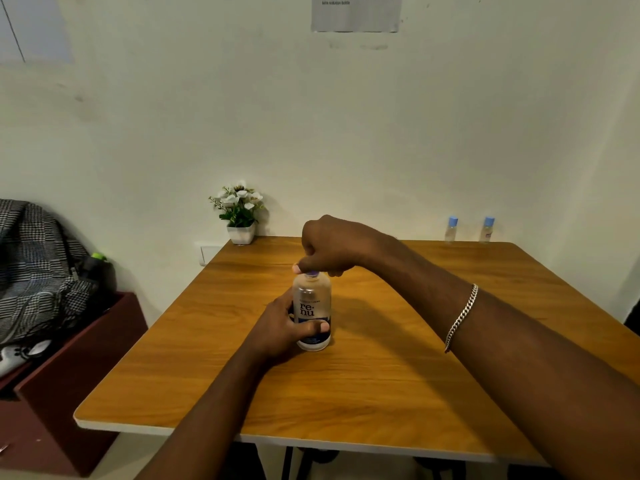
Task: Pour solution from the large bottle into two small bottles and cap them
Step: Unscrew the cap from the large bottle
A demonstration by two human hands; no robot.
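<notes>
Now my left hand [277,327] grips one large bottle [312,311], upright mid-table [398,375]; my right hand [332,245] pinches its cap [312,273]. Two small bottles [451,230] [487,230], clear plastic, blue-capped, stand far right.

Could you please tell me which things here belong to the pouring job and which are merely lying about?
Job: large bottle, its cap, two small bottles.
Lying about: flower pot, checked bag, wall notice.

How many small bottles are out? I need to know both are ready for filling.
2. Both stand at the table's far right edge by the wall: one small bottle on the left, the other small bottle just right of it. Both have blue caps on.
</notes>
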